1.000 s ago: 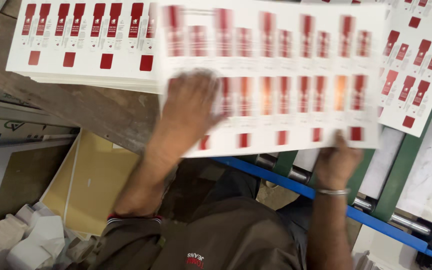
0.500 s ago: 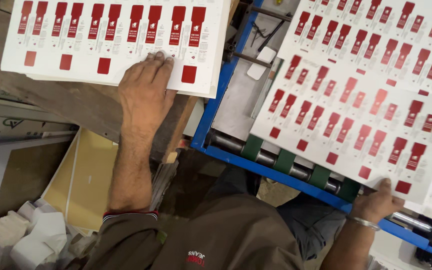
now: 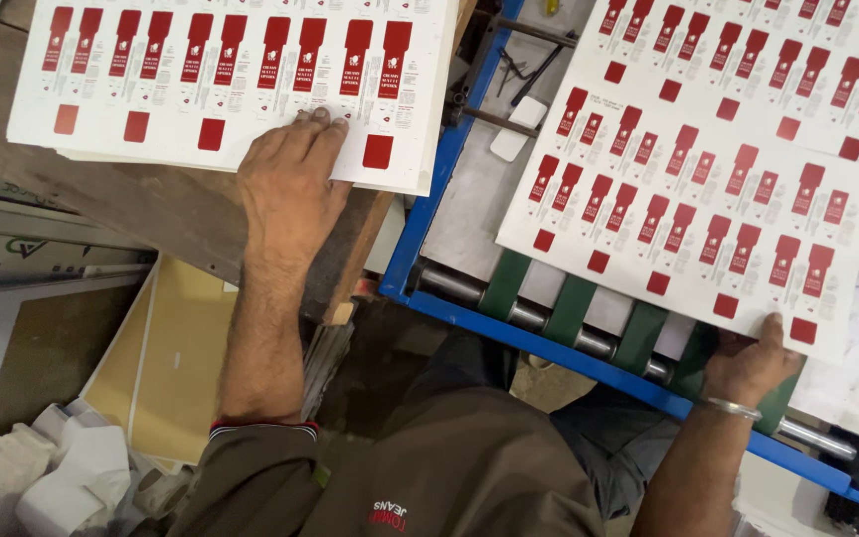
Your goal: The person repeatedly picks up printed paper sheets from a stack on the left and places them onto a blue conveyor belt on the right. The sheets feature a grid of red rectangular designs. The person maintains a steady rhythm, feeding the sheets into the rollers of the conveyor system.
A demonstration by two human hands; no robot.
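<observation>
My left hand (image 3: 292, 189) lies flat, fingers together, on the near edge of a stack of white printed sheets (image 3: 151, 109) with rows of red box patterns, which rests on a worn wooden table (image 3: 161, 214). My right hand (image 3: 748, 360) pinches the near corner of a single printed sheet (image 3: 688, 229) with the same red patterns. That sheet lies slanted on the feed bed of a blue-framed machine (image 3: 509, 328), over green belts (image 3: 569, 308) and metal rollers. Another printed sheet (image 3: 748, 60) lies further back under it.
Yellow-brown boards (image 3: 166, 368) lean below the table at the left, with white paper offcuts (image 3: 52, 477) heaped in the bottom left corner. A metal rail (image 3: 42, 214) runs along the left. The machine's blue front bar crosses from centre to bottom right.
My right hand carried one sheet from the stack across to the machine bed and now sets it lower and further right. My left hand stayed on the stack, sliding slightly along its edge.
</observation>
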